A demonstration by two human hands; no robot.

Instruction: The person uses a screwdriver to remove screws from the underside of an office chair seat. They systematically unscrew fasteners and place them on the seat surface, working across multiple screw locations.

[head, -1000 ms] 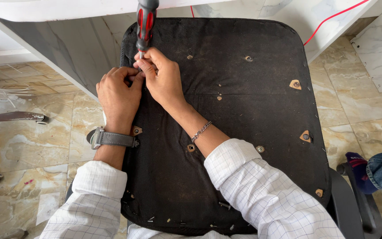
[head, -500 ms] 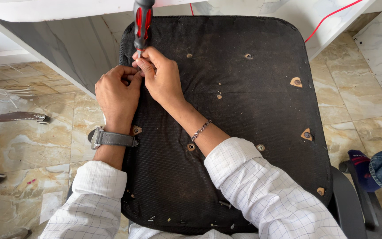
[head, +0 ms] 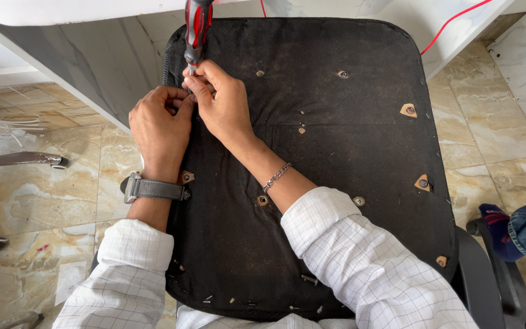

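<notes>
Red-and-black screwdriver [head: 196, 30] is standing upright off the seat [head: 336, 152], right hand [head: 223, 103] pinching its shank, left hand [head: 156, 131] curling just beside.

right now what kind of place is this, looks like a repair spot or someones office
Probably an office or small workshop where chairs get repaired. An upturned black chair seat lies with its bolt holes up, both hands work at its edge with a red and black screwdriver, and a chair base stands on the marble floor.
</notes>
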